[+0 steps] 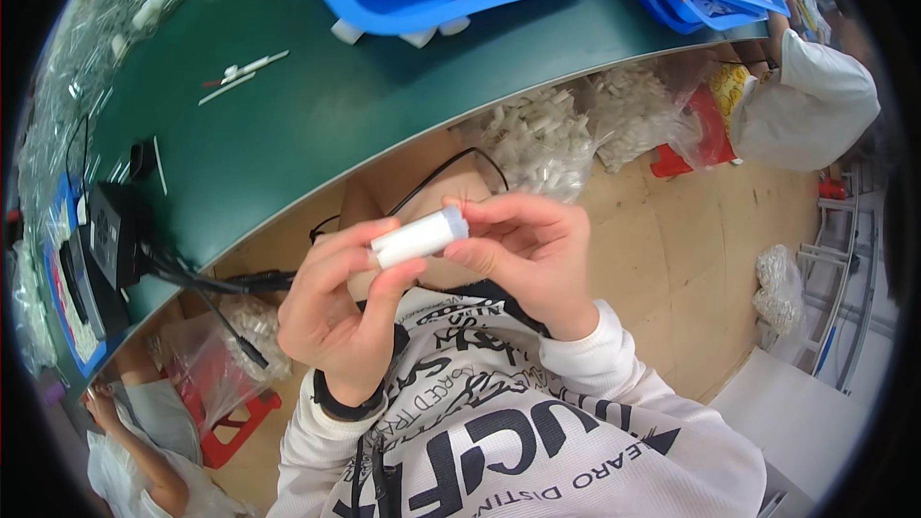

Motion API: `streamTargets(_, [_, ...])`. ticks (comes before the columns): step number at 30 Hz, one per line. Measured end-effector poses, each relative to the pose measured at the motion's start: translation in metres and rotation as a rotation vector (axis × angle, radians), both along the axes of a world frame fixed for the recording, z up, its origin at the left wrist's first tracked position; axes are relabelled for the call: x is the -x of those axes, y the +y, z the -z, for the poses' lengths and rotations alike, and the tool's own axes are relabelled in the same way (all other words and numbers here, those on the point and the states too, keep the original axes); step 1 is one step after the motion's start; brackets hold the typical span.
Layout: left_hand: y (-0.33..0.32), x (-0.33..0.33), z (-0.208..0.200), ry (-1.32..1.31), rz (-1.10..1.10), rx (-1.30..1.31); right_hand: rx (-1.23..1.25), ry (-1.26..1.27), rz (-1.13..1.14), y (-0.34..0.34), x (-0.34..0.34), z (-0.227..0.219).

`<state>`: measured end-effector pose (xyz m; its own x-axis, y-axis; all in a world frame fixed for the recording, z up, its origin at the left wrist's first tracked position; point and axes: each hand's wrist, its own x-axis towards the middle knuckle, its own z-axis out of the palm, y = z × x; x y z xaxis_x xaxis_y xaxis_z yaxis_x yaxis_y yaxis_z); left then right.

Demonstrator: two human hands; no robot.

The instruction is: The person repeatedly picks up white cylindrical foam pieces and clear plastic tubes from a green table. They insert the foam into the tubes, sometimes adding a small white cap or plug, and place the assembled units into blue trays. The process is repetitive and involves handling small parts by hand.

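Black lettering (494,465) spreads over the person's white long-sleeved top (691,441). Just off the near edge of the smooth green table (230,134), a short white cylinder with a greyish-blue end (414,237) sits between both hands: the left hand (341,302) clamps its white end, the right hand (528,254) pinches the greyish-blue one.

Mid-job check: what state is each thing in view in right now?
Left hand: closed on one end of the cylinder.
Right hand: thumb and fingers pinching its greyish end.
White cylinder: tilted, held off the table.
Near blue tray: stacked on another, holding round white pieces.
Right blue tray: heaped with white pieces.
Thin white sticks: lying on the table.
Clear bag: full of white pieces, below the tabletop.
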<state>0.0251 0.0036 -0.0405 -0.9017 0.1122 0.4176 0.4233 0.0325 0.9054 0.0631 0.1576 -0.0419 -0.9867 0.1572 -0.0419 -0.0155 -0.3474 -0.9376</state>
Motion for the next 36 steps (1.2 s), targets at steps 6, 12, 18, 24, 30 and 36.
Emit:
streamTargets(6, [0.013, 0.001, 0.015, -0.113, 0.245, 0.133, 0.022, -0.083, 0.124, 0.023, 0.009, 0.018])
streamTargets(12, [-0.026, 0.006, -0.017, -0.368, 0.541, 0.543, -0.648, -0.488, 0.368, 0.173, 0.045, 0.145])
streamTargets(18, [-0.054, 0.011, -0.089, -0.57, 0.566, 0.445, -1.385, -0.632, -0.055, 0.262, 0.063, 0.283])
streamTargets(24, [-0.074, 0.079, -0.165, -0.371, 0.305, 0.827, -1.487, -0.561, 0.166, 0.242, 0.044, 0.254])
streamTargets(30, [-0.114, 0.253, -0.144, 0.004, -0.094, 1.347, -1.106, -0.259, 0.499, 0.188, 0.031, 0.194])
streamTargets(36, [-0.078, 0.325, -0.077, 0.206, -0.04, 1.2, -0.921, -0.305, 0.46, 0.136, -0.012, 0.156])
